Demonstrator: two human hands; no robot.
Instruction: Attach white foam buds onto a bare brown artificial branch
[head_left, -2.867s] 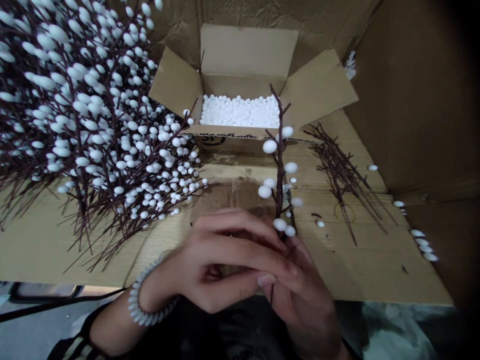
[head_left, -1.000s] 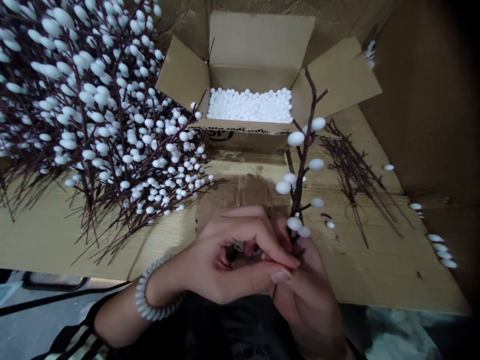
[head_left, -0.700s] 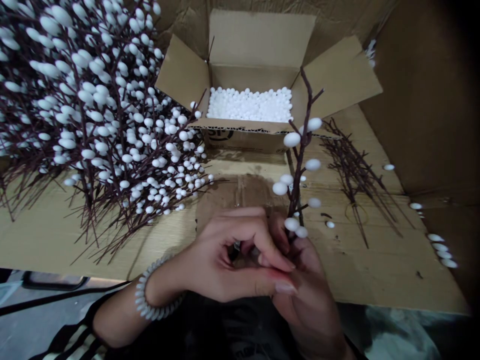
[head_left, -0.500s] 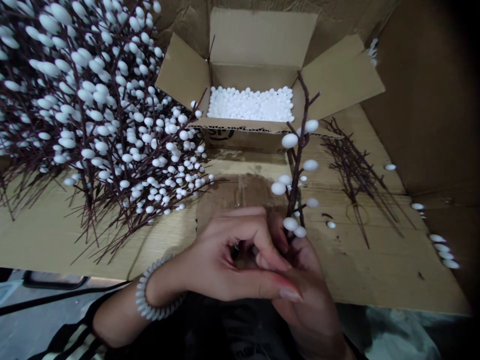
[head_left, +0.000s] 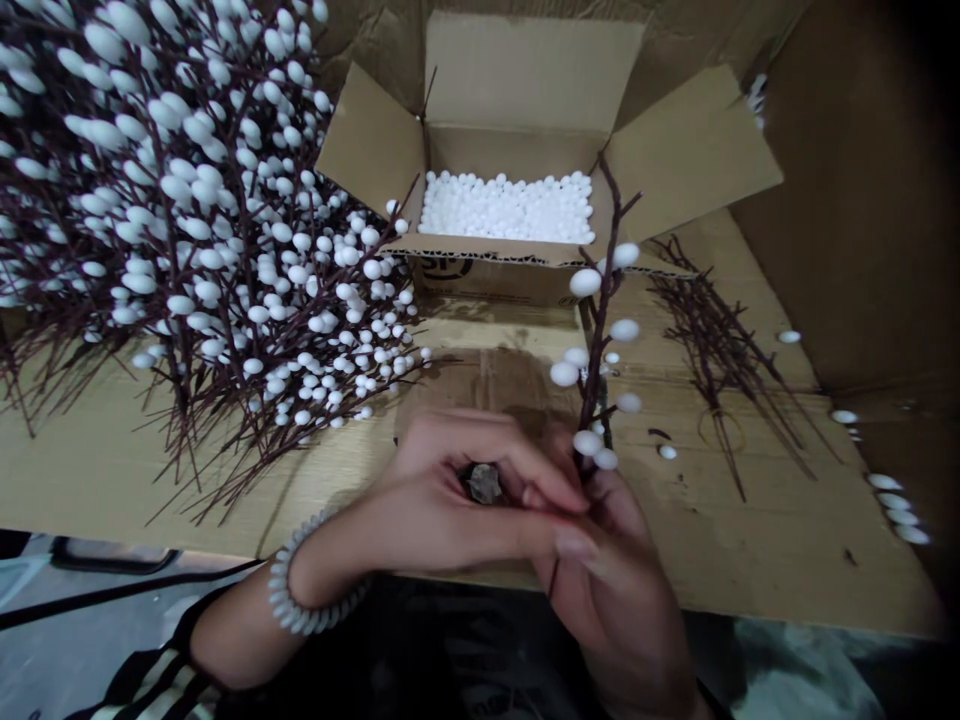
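A dark brown branch (head_left: 596,350) with several white oval berries stands nearly upright above my two hands, its lower part among the fingers. My right hand (head_left: 619,560) is closed around its stem. My left hand (head_left: 457,500), with a coiled band (head_left: 292,580) at the wrist, reaches across to it; thumb and fingertips are pressed together at the right hand. What those fingertips pinch is too hidden to name. A small greyish lump (head_left: 484,483) shows in the hollow of my left hand.
Behind the hands stands an open carton (head_left: 487,255) of white berries, flaps spread. A big heap of berried branches (head_left: 202,230) fills the left. Bare brown twigs (head_left: 724,350) lie at right, with loose white berries (head_left: 892,500) near the cardboard wall.
My left thumb and fingers have shifted slightly, uncovering the greyish lump in that hand. The view has moved a little; the branch stays upright in my right hand.
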